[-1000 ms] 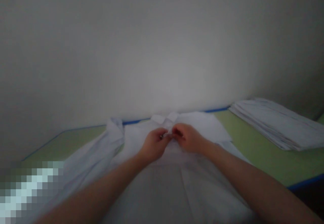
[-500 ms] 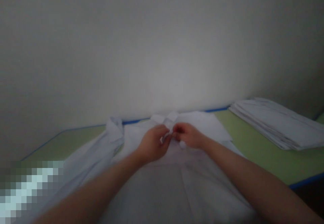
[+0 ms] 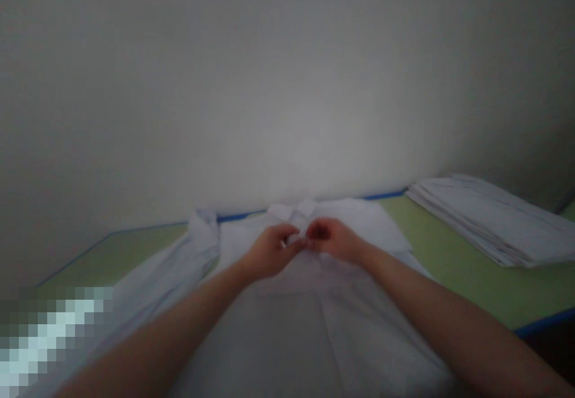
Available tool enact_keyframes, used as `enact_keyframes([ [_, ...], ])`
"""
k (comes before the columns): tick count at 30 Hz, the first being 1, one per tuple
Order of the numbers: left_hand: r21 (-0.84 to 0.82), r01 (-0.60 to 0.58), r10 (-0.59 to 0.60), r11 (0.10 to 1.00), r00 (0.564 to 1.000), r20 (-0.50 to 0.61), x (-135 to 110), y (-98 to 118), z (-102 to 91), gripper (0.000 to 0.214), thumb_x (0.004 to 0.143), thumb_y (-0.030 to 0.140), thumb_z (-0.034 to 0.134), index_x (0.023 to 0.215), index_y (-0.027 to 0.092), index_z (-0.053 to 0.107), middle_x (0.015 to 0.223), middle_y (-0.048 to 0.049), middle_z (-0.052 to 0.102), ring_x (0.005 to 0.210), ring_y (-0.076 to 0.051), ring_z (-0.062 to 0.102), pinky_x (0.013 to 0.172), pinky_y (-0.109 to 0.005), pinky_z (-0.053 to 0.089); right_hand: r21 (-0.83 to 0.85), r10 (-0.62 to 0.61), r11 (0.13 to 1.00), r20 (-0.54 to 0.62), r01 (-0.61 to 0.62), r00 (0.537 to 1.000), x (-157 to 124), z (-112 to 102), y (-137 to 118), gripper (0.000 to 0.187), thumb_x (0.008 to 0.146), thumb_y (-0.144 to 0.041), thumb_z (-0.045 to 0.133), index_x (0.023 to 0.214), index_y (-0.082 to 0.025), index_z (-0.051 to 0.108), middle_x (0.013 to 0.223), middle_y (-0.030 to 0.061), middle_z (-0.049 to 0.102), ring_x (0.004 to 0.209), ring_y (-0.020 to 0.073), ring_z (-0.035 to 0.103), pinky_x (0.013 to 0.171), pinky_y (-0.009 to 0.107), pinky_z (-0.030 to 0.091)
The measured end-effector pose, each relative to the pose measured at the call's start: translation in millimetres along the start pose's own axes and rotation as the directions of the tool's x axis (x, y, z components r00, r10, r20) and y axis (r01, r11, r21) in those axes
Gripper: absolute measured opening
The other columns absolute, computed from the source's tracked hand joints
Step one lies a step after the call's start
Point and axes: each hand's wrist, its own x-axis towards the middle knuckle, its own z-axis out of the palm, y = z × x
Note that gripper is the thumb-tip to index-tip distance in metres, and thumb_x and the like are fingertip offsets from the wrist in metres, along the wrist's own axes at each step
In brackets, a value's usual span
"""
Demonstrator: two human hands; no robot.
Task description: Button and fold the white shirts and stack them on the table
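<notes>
A white shirt [image 3: 314,320] lies spread flat on the green table [image 3: 458,266], its collar [image 3: 294,209] at the far side by the wall. My left hand [image 3: 269,249] and my right hand [image 3: 331,239] meet fingertip to fingertip just below the collar. Both pinch the shirt's front edges there. One sleeve [image 3: 197,236] is bunched up at the left. The picture is dim and soft, so any button between the fingers stays hidden.
A stack of folded white cloth [image 3: 489,218] lies at the right on the table. The table has a blue rim [image 3: 543,323] and stands against a plain pale wall. A pixelated patch covers the lower left corner.
Both hands stay at the shirt's front below the collar. The fingers have shifted slightly and the right hand has risen a little; a bit of white cloth under it half a second ago is hidden now.
</notes>
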Motion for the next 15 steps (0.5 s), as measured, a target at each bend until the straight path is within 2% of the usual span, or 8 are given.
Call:
enact_keyframes([
  [4,-0.069,0.058,-0.064,0.996,0.995,-0.081,5.3,-8.1,-3.4,0.027,0.077,0.042,0.052,0.076,0.018,0.065,0.063,0.0002,0.056,0.058,-0.012,0.046,0.053,-0.021,0.034,-0.304,-0.08,0.951,-0.072,0.055,0.994,-10.0,9.5,-2.1,0.081,0.047,-0.044,0.08,0.117,-0.018,0.047,0.099,0.0074,0.058,0.083,0.0169,0.055,0.075,0.032,0.045],
  [5,-0.086,0.064,-0.072,0.994,0.992,-0.101,6.9,-9.8,-5.5,0.027,0.078,0.042,0.052,0.078,0.018,0.065,0.064,0.0001,0.057,0.058,-0.012,0.047,0.052,-0.021,0.034,-0.394,-0.103,0.918,-0.102,0.055,0.989,-11.7,12.6,-3.1,0.082,0.049,-0.044,0.079,0.12,-0.018,0.046,0.106,0.01,0.057,0.089,0.0192,0.054,0.079,0.034,0.044],
  [6,-0.093,0.065,-0.076,0.994,0.99,-0.115,8.6,-11.2,-7.9,0.027,0.078,0.042,0.052,0.079,0.018,0.064,0.064,0.0002,0.057,0.058,-0.012,0.048,0.052,-0.021,0.035,-0.462,-0.127,0.885,-0.13,0.054,0.983,-12.5,15.1,-4.0,0.076,0.057,-0.044,0.075,0.121,-0.017,0.046,0.11,0.0118,0.056,0.093,0.0206,0.054,0.082,0.035,0.042],
  [8,-0.087,0.052,-0.065,0.995,0.987,-0.149,11.5,-12.7,-12.8,0.026,0.078,0.041,0.053,0.083,0.017,0.063,0.065,0.0002,0.056,0.058,-0.012,0.049,0.054,-0.021,0.038,-0.522,-0.164,0.851,-0.166,0.054,0.972,-10.9,16.9,-4.6,0.047,0.077,-0.039,0.06,0.117,-0.016,0.05,0.109,0.0122,0.058,0.095,0.0204,0.054,0.084,0.034,0.041],
  [10,-0.056,0.023,-0.034,0.998,0.978,-0.207,12.5,-12.4,-15.2,0.027,0.076,0.039,0.056,0.091,0.017,0.061,0.077,-0.0021,0.058,0.066,-0.012,0.053,0.061,-0.023,0.043,-0.499,-0.17,0.866,-0.217,0.041,0.961,-6.1,12.3,-3.4,0.027,0.087,-0.033,0.044,0.105,-0.016,0.057,0.098,0.0097,0.062,0.089,0.0183,0.056,0.08,0.032,0.041],
  [12,0.006,0.004,-0.002,1.0,0.961,-0.278,9.8,-11.0,-12.2,0.037,0.074,0.037,0.059,0.105,0.018,0.057,0.102,-0.0073,0.055,0.078,-0.013,0.056,0.067,-0.025,0.047,-0.416,-0.15,0.909,-0.338,-0.005,0.929,0.1,1.2,-0.7,0.029,0.09,-0.034,0.037,0.091,-0.016,0.06,0.088,0.0077,0.064,0.082,0.0172,0.057,0.075,0.029,0.042],
  [13,0.047,0.003,0.011,0.999,0.956,-0.293,6.8,-10.1,-8.4,0.044,0.073,0.037,0.06,0.112,0.019,0.053,0.113,-0.0096,0.05,0.083,-0.014,0.056,0.069,-0.027,0.048,-0.351,-0.123,0.936,-0.427,-0.039,0.896,2.9,-6.4,1.1,0.032,0.09,-0.036,0.036,0.087,-0.016,0.06,0.086,0.0075,0.065,0.08,0.0172,0.057,0.073,0.028,0.042],
  [15,0.14,0.007,0.026,0.99,0.972,-0.235,-2.0,-7.6,3.8,0.055,0.071,0.04,0.061,0.12,0.021,0.047,0.124,-0.0116,0.044,0.088,-0.017,0.056,0.073,-0.03,0.048,-0.184,-0.029,0.977,-0.62,-0.109,0.784,7.2,-24.5,4.9,0.036,0.088,-0.042,0.036,0.086,-0.016,0.06,0.086,0.0087,0.065,0.08,0.018,0.058,0.07,0.028,0.044],
])
